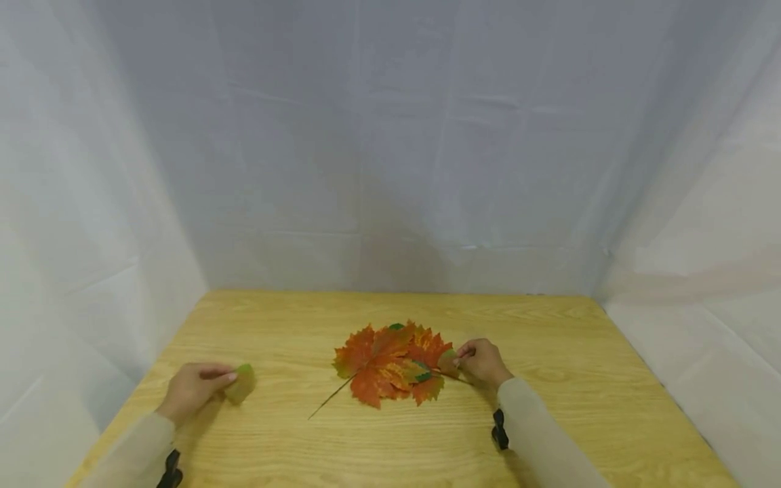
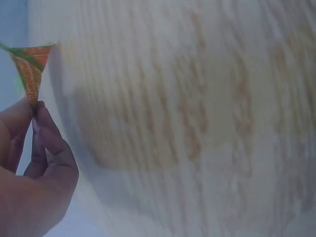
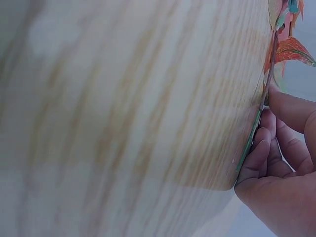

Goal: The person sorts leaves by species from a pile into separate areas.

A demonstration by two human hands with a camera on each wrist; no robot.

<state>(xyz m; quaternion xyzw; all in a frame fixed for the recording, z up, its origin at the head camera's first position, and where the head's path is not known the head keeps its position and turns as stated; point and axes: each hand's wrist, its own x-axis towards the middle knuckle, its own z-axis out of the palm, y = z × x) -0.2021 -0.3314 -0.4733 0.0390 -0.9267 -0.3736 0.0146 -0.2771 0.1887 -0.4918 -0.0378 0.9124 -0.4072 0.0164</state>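
Observation:
At the left of the table my left hand (image 1: 194, 390) pinches a small artificial leaf (image 1: 241, 384) between thumb and fingertips, above the wood. Its olive-green back faces the head view; the left wrist view shows orange with green veins on this leaf (image 2: 30, 74). A pile of orange-red artificial autumn leaves (image 1: 372, 366) lies mid-table, some with green parts, dark stems sticking out both sides. By the pile's right end, my right hand (image 1: 484, 362) pinches an olive-brown leaf (image 1: 448, 364). A thin stem (image 3: 271, 64) runs up from those fingers in the right wrist view.
The wooden table (image 1: 274, 440) has a light wood grain. White sheeting (image 1: 390, 169) stands behind it and along both sides. Dark straps with black clips (image 1: 500, 430) sit at the wrists over pale sleeves.

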